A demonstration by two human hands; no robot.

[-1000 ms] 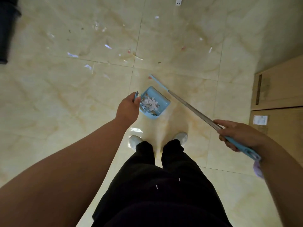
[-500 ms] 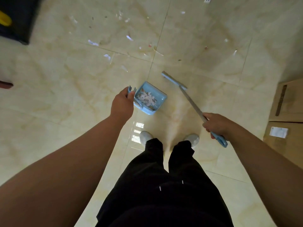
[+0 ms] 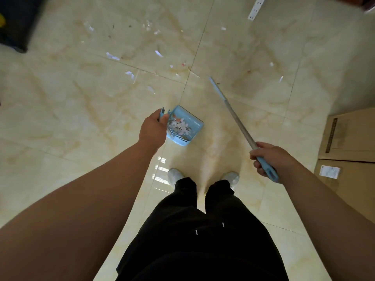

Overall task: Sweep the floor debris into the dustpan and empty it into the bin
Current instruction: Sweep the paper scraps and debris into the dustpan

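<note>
A light-blue dustpan (image 3: pixel 185 126) loaded with paper scraps (image 3: pixel 179 125) hangs above the tiled floor (image 3: pixel 81 102), its handle gripped by the left hand (image 3: pixel 152 129). The right hand (image 3: pixel 269 159) clasps the broom (image 3: pixel 236 116). Loose debris (image 3: pixel 158 53) lies ahead, a black bin (image 3: pixel 17 23) far left.

The dustpan (image 3: pixel 193 124) is pale blue. Just past the grip of the left hand (image 3: pixel 152 130), it holds white scraps (image 3: pixel 179 125) flecked with pink and orange. The broom (image 3: pixel 237 118) is pale blue under the grip of the right hand (image 3: pixel 269 159) and at its far head, with dull silver-grey between. The floor (image 3: pixel 81 118) is glossy cream tile veined in tan, with thin dark grout lines. Beyond both grips the debris (image 3: pixel 112 56) is white, with a few red bits. Nearer than the grips, the trousers (image 3: pixel 203 240) are black and the shoes (image 3: pixel 175 176) whitish.
</note>
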